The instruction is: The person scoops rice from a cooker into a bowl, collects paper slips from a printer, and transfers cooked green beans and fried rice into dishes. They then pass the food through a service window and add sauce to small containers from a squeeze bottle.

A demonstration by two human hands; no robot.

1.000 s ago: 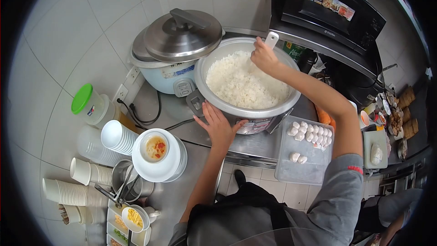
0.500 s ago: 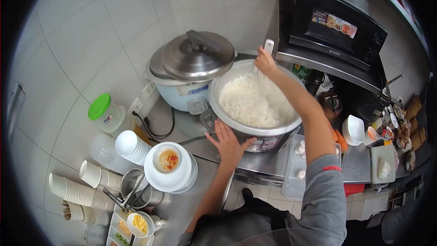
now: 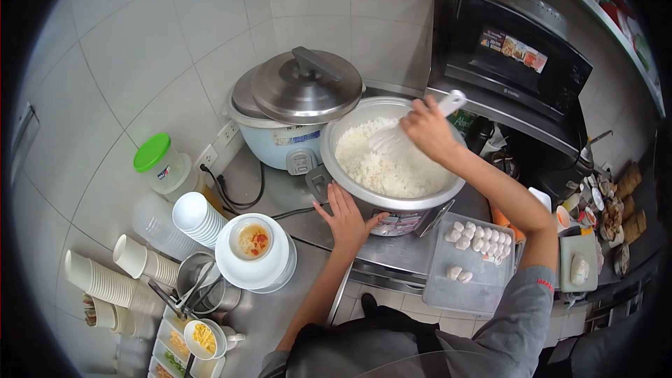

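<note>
My right hand (image 3: 428,127) is closed around the handle of a white rice paddle (image 3: 392,141), which slants down into the cooked rice (image 3: 381,168). The rice fills much of a wide rice cooker (image 3: 334,162) with a pale rim. My left hand (image 3: 347,220) rests against the cooker's front left side, fingers spread and thumb out to the right. Behind and to the left, a light blue rice cooker (image 3: 274,147) carries a steel lid (image 3: 308,91) set askew on top.
A tray of white balls (image 3: 437,276) lies at the counter's front right. Stacked bowls (image 3: 280,280), paper cups (image 3: 105,276) and a pot with tongs (image 3: 227,297) crowd the left. A black microwave (image 3: 518,42) stands at the back right; power cords run beside the cookers.
The paddle has gone from nearly upright to slanted, its handle now leaning right. My right hand is slightly lower and further right. My left hand stays on the cooker.
</note>
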